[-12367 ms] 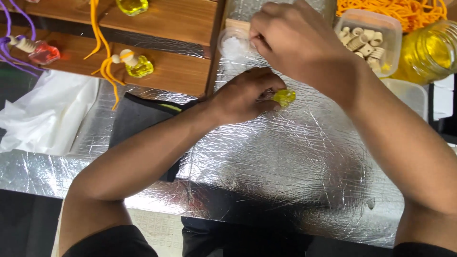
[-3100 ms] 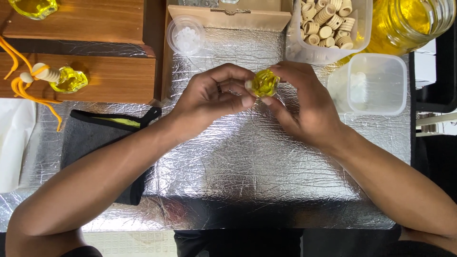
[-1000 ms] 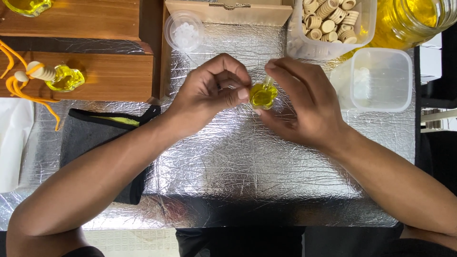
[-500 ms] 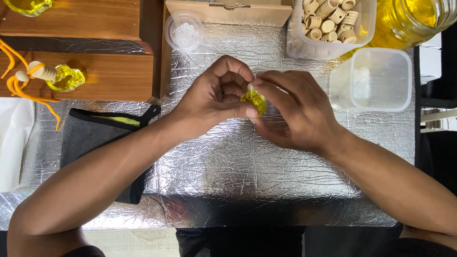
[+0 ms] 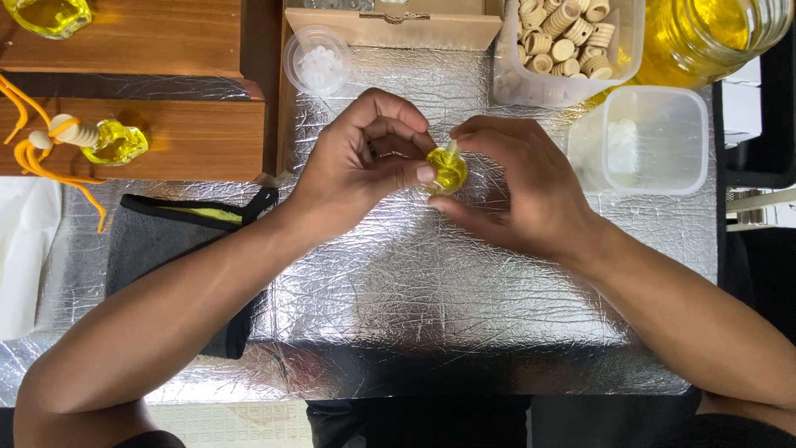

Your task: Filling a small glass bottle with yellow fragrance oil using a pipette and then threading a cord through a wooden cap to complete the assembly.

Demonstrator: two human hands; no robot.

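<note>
place: small craft workbench | evidence: foil-covered table [image 5: 497, 299], tub of wooden caps [image 5: 564, 41], jar of yellow liquid [image 5: 705, 33]

a surface [image 5: 464, 299] covered in crinkled silver foil is filling most of the view, and light from above is glinting off its creases. at the upper left, two stepped wooden shelves [image 5: 166, 141] in warm brown are sitting against the foil's edge. a pale tiled floor [image 5: 224, 423] is showing just below the surface's near edge, with dark shadow lying beside it. at the far right, a dark gap is running down past the foil
</note>
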